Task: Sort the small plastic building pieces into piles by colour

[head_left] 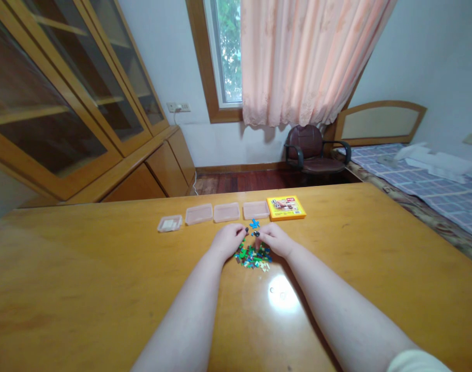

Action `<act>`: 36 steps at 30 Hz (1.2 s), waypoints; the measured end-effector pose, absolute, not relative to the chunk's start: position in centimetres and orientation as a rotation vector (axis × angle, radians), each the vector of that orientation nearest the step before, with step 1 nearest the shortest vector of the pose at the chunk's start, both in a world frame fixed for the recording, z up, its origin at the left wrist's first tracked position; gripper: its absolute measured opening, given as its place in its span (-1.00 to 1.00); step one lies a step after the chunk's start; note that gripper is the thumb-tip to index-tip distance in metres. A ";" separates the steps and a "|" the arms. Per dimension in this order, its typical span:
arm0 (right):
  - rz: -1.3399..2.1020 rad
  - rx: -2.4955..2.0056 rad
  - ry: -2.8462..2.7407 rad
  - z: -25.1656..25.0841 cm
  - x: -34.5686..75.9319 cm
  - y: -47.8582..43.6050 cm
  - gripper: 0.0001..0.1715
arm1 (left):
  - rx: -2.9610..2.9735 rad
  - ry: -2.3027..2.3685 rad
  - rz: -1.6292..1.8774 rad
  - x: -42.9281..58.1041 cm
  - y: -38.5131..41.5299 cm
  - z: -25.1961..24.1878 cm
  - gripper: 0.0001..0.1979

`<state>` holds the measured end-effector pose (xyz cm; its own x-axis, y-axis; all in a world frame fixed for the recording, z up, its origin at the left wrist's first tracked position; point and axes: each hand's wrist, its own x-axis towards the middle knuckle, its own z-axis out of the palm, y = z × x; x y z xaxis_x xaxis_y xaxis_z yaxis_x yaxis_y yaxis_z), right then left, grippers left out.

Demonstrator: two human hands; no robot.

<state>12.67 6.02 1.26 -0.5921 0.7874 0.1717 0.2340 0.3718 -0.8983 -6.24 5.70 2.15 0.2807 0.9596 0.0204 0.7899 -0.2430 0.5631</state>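
My left hand (228, 242) is closed in a pinch at the left side of a pile of small building bricks (253, 258), with a small black piece (247, 229) at its fingertips. Across from it, my right hand (276, 239) also pinches a small black piece (256, 234), over the right part of the pile. Green, blue, white and brown bricks are mixed in the pile. Just beyond the fingers lies a little group of blue bricks (254, 223). The exact shape of the black pieces is too small to tell.
Along the far side of the wooden table (104, 289) stand several shallow clear trays (227, 212); the leftmost tray (169, 223) holds something whitish. Beside them lies a yellow box (286, 207). Behind the table are a chair (309, 150), a bed (433, 170) and a glass-door cabinet (115, 119).
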 end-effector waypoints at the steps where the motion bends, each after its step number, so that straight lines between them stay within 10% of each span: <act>1: 1.157 -0.906 -2.062 1.4 12.6 6.0 -0.47 | 2.108 1.571 0.509 -6.2 5.7 2.1 -0.66; 36: 0.935 -1.238 -2.062 1.6 12.2 6.3 -0.60 | 2.083 1.595 0.516 -6.3 5.7 1.9 -0.68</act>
